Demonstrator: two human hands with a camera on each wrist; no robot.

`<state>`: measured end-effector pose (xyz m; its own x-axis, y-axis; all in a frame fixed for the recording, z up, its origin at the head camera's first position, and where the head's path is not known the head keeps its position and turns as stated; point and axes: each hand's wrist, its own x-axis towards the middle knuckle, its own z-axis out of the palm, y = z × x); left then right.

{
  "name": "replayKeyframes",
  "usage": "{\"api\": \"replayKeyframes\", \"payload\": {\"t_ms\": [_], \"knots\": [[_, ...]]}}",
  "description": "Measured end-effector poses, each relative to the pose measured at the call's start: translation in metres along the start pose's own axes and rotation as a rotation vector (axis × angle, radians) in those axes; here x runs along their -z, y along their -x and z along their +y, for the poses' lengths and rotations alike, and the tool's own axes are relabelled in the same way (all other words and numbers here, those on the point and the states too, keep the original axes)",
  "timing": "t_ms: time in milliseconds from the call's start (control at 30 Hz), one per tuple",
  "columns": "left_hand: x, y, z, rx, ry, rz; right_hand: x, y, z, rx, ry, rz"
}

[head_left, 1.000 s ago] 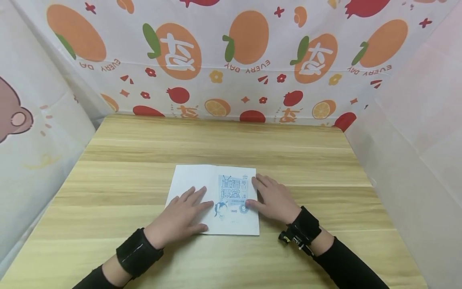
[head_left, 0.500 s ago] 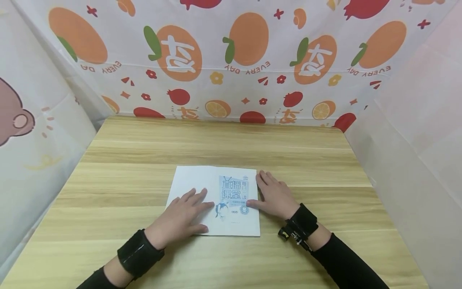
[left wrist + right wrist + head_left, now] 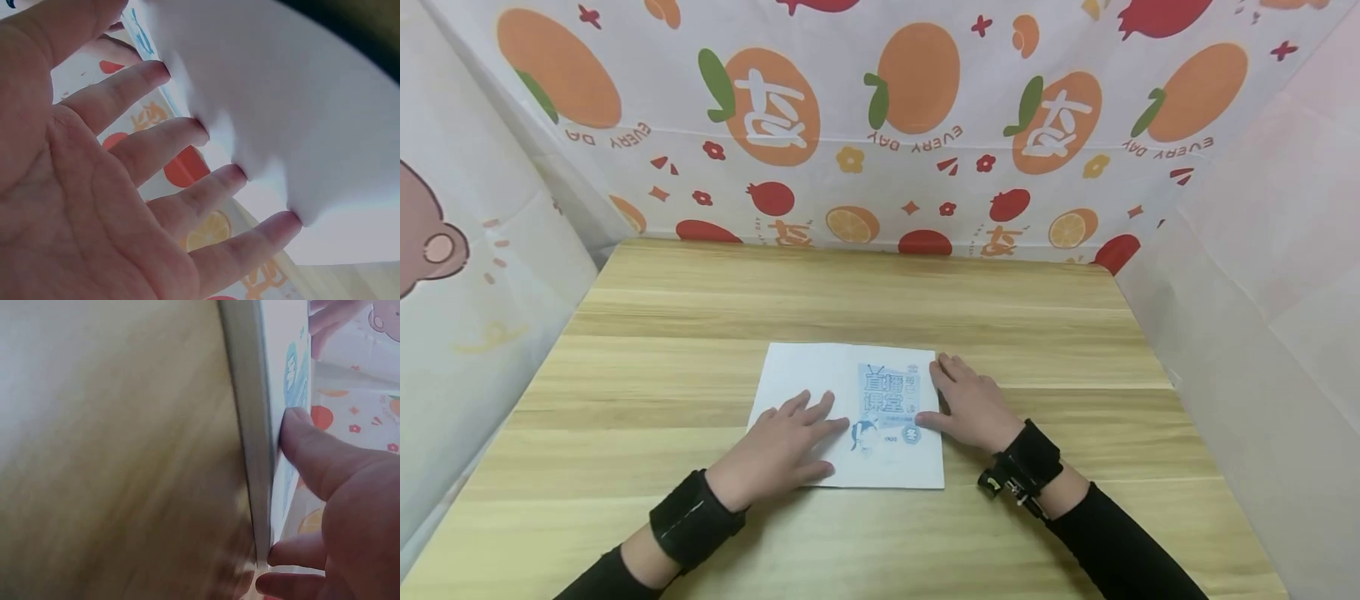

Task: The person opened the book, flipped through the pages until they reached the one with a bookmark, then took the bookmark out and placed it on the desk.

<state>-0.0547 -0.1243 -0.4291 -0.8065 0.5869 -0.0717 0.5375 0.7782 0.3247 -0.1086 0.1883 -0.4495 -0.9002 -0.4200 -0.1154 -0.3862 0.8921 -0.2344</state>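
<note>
An open book (image 3: pixel 808 367) lies flat on the wooden table, with a plain white left page and a right page printed in blue characters with a small figure. My left hand (image 3: pixel 778 454) rests on the left page with its fingers spread; in the left wrist view the fingertips (image 3: pixel 236 172) press into the white paper. At the book's right edge, my right hand (image 3: pixel 977 408) lays its thumb on the printed page. Its other fingers reach along the edge near the far corner. The right wrist view shows the thumb (image 3: pixel 300 425) against the page and the book's thick page edge.
The wooden table (image 3: pixel 850 292) extends around the book on all sides. A white cloth printed with fruit (image 3: pixel 917 79) hangs along the back edge. Pale cloths hang at the left (image 3: pixel 482 375) and right (image 3: pixel 1247 333). Both wrists wear black bands.
The book has shifted slightly to the right, and both hands with it. The right fingers have moved a little outward along the book's right edge. The left hand stays spread on the page.
</note>
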Motion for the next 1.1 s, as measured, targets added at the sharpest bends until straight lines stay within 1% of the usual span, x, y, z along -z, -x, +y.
{"api": "replayKeyframes", "payload": {"t_ms": [167,300,500,633,700,800,900,967,1033,1100], "knots": [[-0.002,-0.006,0.004,-0.003,0.019,-0.025,0.004,0.002,0.003,0.004,0.005,-0.004],[-0.003,-0.010,0.007,0.008,0.028,-0.027,0.003,0.002,0.005,-0.001,0.028,0.000],[-0.004,-0.010,0.006,0.000,0.024,-0.027,0.007,0.004,-0.001,0.003,0.023,0.071],[-0.004,-0.007,0.003,-0.005,0.015,-0.016,0.011,0.006,-0.008,0.014,-0.033,0.115],[-0.003,-0.006,0.001,-0.007,0.017,-0.013,0.014,0.009,-0.011,0.013,-0.091,0.118],[-0.001,-0.006,-0.001,-0.007,0.054,0.012,0.018,0.013,-0.019,0.023,-0.188,0.110],[0.002,-0.007,-0.002,0.019,0.105,0.039,0.021,0.016,-0.028,0.056,-0.253,0.101],[0.004,-0.008,-0.002,0.028,0.132,0.056,0.023,0.018,-0.035,0.087,-0.248,0.093],[0.004,-0.008,-0.002,0.038,0.138,0.061,0.024,0.018,-0.041,0.130,-0.241,0.087],[0.003,-0.009,-0.001,0.035,0.135,0.067,0.023,0.018,-0.045,0.202,-0.233,0.092]]}}
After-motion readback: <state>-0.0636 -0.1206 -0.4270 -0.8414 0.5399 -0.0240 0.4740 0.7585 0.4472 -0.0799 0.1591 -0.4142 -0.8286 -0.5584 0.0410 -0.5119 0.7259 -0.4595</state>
